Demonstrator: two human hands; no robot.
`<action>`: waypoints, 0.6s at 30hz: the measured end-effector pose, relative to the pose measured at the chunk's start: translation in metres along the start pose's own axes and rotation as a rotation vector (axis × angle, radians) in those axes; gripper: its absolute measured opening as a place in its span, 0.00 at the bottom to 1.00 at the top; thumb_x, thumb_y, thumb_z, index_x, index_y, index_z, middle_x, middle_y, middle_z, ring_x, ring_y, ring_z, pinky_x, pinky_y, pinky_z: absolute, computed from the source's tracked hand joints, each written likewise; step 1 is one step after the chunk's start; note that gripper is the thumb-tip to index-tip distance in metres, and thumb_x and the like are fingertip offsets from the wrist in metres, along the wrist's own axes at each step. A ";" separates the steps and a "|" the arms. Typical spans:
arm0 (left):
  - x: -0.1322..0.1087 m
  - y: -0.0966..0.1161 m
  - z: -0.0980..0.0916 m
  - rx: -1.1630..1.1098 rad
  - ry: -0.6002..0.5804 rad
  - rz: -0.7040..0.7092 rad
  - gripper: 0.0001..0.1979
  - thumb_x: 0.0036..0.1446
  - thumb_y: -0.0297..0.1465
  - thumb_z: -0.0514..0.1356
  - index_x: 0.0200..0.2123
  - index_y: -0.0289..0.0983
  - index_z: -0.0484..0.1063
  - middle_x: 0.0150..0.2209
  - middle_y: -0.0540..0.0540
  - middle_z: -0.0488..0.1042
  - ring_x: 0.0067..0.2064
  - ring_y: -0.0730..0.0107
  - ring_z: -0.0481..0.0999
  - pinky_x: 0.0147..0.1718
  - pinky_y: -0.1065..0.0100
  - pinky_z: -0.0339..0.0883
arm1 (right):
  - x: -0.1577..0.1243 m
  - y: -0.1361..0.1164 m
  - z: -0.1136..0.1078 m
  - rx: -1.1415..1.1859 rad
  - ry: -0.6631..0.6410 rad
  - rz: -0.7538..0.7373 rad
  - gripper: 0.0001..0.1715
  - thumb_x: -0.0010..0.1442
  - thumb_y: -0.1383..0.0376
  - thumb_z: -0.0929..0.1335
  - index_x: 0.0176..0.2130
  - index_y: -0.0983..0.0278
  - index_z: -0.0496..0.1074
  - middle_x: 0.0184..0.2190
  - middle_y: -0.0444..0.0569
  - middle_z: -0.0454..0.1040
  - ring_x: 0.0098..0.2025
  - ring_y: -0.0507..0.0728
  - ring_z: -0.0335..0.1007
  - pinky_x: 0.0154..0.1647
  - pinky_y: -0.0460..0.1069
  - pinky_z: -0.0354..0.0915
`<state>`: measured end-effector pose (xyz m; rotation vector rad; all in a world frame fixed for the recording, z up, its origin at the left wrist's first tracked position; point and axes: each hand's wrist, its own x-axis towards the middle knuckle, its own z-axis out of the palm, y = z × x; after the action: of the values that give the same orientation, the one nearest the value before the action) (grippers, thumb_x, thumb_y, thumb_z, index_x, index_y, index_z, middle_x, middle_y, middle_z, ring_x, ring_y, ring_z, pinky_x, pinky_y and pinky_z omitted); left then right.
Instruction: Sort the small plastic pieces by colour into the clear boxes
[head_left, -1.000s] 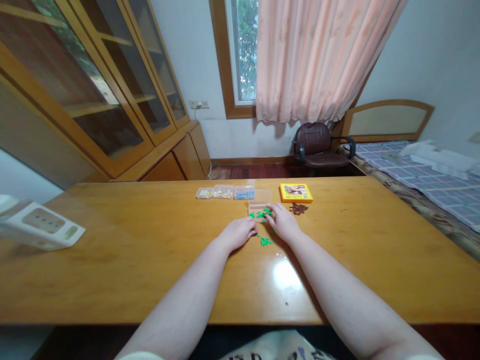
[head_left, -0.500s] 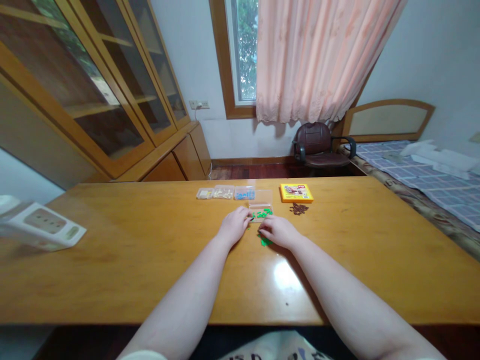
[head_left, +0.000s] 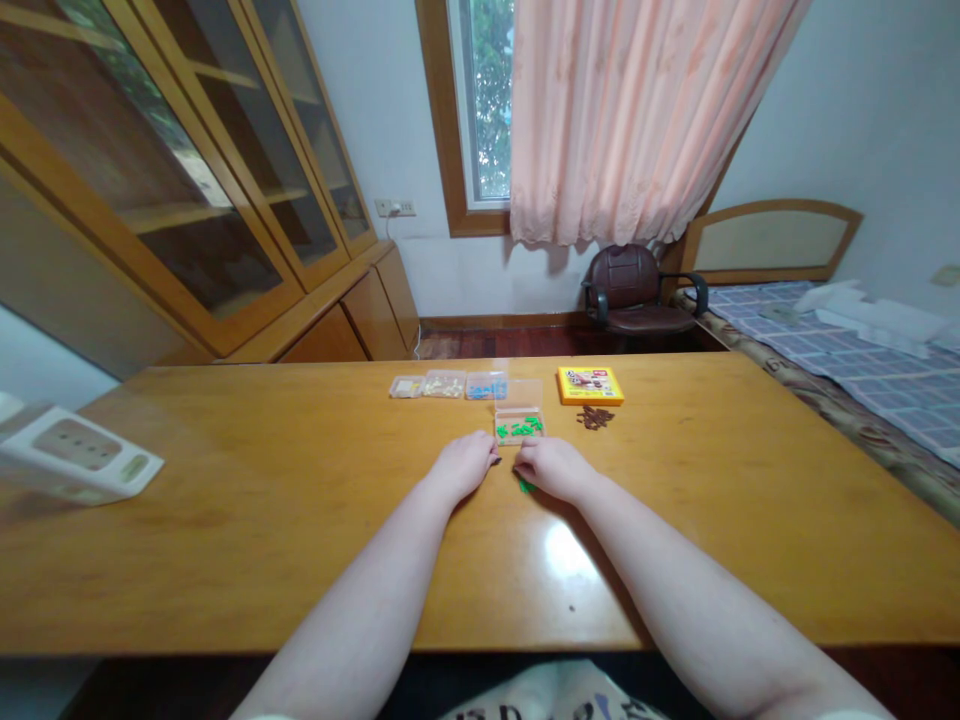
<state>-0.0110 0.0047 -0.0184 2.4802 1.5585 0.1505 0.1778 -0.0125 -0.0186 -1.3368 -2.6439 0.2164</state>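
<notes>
A small clear plastic box (head_left: 518, 424) with its lid up holds several green pieces (head_left: 517, 429) on the wooden table (head_left: 262, 500). Just in front of the box, my left hand (head_left: 466, 466) rests knuckles up, fingers curled toward the table. My right hand (head_left: 551, 468) lies beside it, covering most of a small heap of loose green pieces (head_left: 525, 487); only a few show at its near edge. Whether either hand pinches a piece is hidden.
Three small clear boxes (head_left: 448, 385) with pale and blue pieces sit in a row behind. A yellow box (head_left: 589, 384) and a heap of brown pieces (head_left: 595, 417) lie to the right. A white carton (head_left: 71, 462) lies at the far left. A chair and bed stand beyond.
My right hand has drawn back from the clear box to the loose green heap. My left hand reached up to the box's left edge, then came back toward me.
</notes>
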 end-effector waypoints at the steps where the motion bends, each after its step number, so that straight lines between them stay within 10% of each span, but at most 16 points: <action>1: 0.001 0.001 0.000 -0.017 0.035 0.014 0.06 0.59 0.33 0.55 0.35 0.38 0.71 0.35 0.45 0.73 0.37 0.64 0.74 0.35 0.67 0.65 | 0.001 0.000 0.000 0.003 0.008 0.001 0.11 0.59 0.63 0.64 0.34 0.61 0.77 0.34 0.49 0.76 0.34 0.54 0.70 0.34 0.46 0.60; 8: 0.010 0.004 0.005 -0.184 0.315 0.048 0.10 0.60 0.29 0.53 0.44 0.39 0.70 0.44 0.45 0.73 0.46 0.66 0.72 0.46 0.66 0.64 | 0.003 0.007 0.005 0.093 0.113 0.047 0.07 0.57 0.65 0.67 0.32 0.63 0.76 0.33 0.48 0.75 0.35 0.53 0.69 0.35 0.45 0.61; 18: -0.002 0.007 0.001 -0.198 0.045 0.292 0.06 0.56 0.30 0.57 0.38 0.41 0.73 0.40 0.49 0.73 0.40 0.70 0.72 0.41 0.70 0.65 | 0.003 0.030 0.010 0.325 0.517 0.248 0.09 0.60 0.64 0.65 0.35 0.64 0.73 0.33 0.49 0.73 0.35 0.54 0.68 0.39 0.47 0.63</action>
<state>-0.0061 -0.0002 -0.0177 2.5428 1.1261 0.3879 0.1970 0.0072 -0.0346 -1.3789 -1.9289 0.2739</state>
